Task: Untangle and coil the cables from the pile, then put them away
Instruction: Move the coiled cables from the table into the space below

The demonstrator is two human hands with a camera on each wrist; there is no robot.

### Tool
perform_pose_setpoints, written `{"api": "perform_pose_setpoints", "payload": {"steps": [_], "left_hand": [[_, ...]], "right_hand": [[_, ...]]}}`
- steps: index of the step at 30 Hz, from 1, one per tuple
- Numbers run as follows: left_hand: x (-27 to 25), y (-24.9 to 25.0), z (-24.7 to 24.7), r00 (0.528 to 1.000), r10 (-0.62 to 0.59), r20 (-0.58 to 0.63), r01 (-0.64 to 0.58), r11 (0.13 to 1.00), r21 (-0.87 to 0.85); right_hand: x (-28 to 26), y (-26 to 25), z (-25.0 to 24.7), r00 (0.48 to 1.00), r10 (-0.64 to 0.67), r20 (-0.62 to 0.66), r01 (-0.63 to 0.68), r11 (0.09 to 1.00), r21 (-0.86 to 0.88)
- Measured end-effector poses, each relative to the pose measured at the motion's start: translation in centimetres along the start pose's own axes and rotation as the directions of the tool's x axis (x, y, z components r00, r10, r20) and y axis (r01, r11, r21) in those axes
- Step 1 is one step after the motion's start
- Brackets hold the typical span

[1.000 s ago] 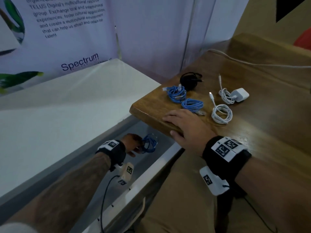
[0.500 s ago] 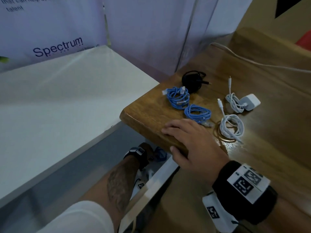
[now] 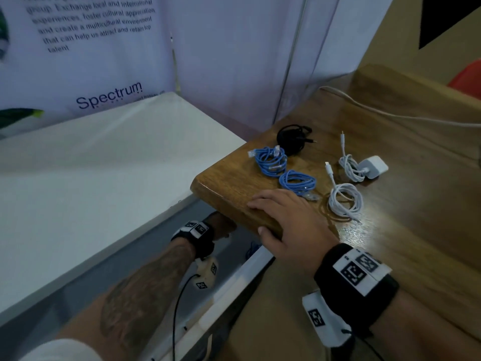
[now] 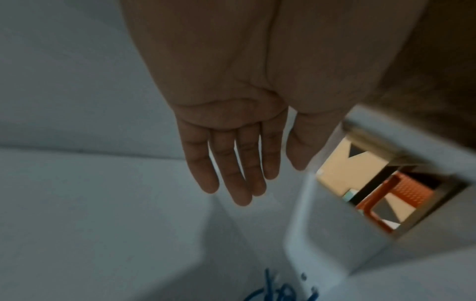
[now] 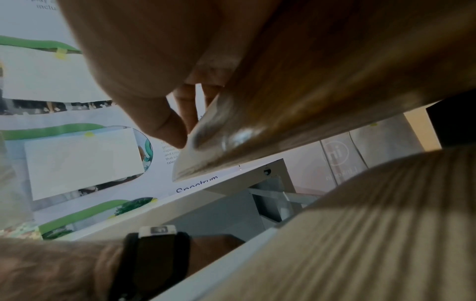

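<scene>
My left hand (image 4: 242, 163) hangs open inside a white drawer (image 3: 234, 280), fingers straight and holding nothing. In the head view the left hand (image 3: 221, 229) is partly hidden under the wooden table's (image 3: 223, 188) corner. A coiled blue cable (image 4: 275, 291) lies on the drawer floor below the fingertips; a bit of that blue cable (image 3: 252, 248) shows past the table edge. My right hand (image 3: 283, 217) rests flat on the table edge, thumb hanging over the side. On the table lie two blue coils (image 3: 270, 162) (image 3: 298, 182), a black coil (image 3: 292, 138), a white coil (image 3: 345, 201) and a white charger with its cable (image 3: 367, 168).
A white cabinet top (image 3: 91, 178) stretches to the left of the drawer, with a printed banner (image 3: 109, 97) behind it. A long loose white cable (image 3: 390, 116) runs across the far side of the table. An orange chair (image 4: 401, 193) shows through the drawer's handle gap.
A second ago my left hand held the blue coil down in the drawer. It has let the coil go and now hangs open above it. The right hand stayed on the table edge.
</scene>
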State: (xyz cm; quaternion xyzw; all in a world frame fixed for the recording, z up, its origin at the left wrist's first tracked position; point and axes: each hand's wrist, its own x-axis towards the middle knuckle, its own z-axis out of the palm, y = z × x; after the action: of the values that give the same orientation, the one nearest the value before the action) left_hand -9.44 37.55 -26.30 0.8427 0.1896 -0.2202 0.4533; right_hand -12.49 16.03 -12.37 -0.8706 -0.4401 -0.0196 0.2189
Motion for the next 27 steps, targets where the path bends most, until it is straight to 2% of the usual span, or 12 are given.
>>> {"api": "perform_pose_setpoints", "payload": {"steps": [2,4,5,8,10,12,15,19,22,24,27], "left_hand": [[-1.5,0.6,-1.2,0.996,0.088,-0.011,-0.089,0.995,-0.043],[-3.7,1.2,-2.0,0.989,0.141,-0.04,-0.14,0.99,0.033],[-4.9,1.3,-2.3,0.985,0.166,-0.043,-0.163,0.985,0.061],[-8.4,1.7,-3.1,0.969,0.248,0.023,-0.248,0.954,0.17],[-10.3,1.7,-3.5,0.954,0.289,0.079,-0.298,0.939,0.168],[-12.2,2.0,-3.7,0.936,0.335,0.109,-0.343,0.937,0.063],[-14.6,2.8,-4.1,0.917,0.394,0.056,-0.376,0.903,-0.206],[-16.2,3.5,-4.4,0.934,0.355,-0.049,-0.34,0.837,-0.428],[-16.4,2.7,-4.4,0.929,0.362,-0.071,-0.346,0.787,-0.511],[-16.0,1.3,-4.8,0.943,0.33,-0.047,-0.306,0.801,-0.514],[-14.8,-1.2,-5.1,0.974,0.228,0.001,-0.207,0.885,-0.417]], "right_hand": [[-0.4,-0.2,-0.3,0.991,0.048,-0.123,-0.03,0.989,0.146],[-0.8,-0.3,-0.6,0.947,0.161,-0.279,-0.088,0.963,0.255],[-0.9,-0.4,-0.8,0.922,0.226,-0.315,-0.145,0.954,0.262],[-0.7,-0.6,-1.1,0.882,0.4,-0.25,-0.371,0.915,0.156],[-0.3,-0.9,-1.5,0.873,0.438,-0.213,-0.431,0.899,0.084],[0.1,-1.1,-1.9,0.88,0.446,-0.164,-0.448,0.894,0.026],[0.0,-1.5,-2.1,0.916,0.372,-0.152,-0.367,0.928,0.058],[-0.6,-3.3,-0.9,0.995,0.074,-0.063,-0.065,0.989,0.131],[-0.7,-4.2,0.2,0.994,-0.102,0.032,0.1,0.992,0.076],[-0.8,-4.4,0.0,0.994,-0.106,-0.007,0.106,0.988,0.11],[-0.2,-3.5,-1.0,0.992,0.015,-0.126,0.008,0.983,0.186]]}}
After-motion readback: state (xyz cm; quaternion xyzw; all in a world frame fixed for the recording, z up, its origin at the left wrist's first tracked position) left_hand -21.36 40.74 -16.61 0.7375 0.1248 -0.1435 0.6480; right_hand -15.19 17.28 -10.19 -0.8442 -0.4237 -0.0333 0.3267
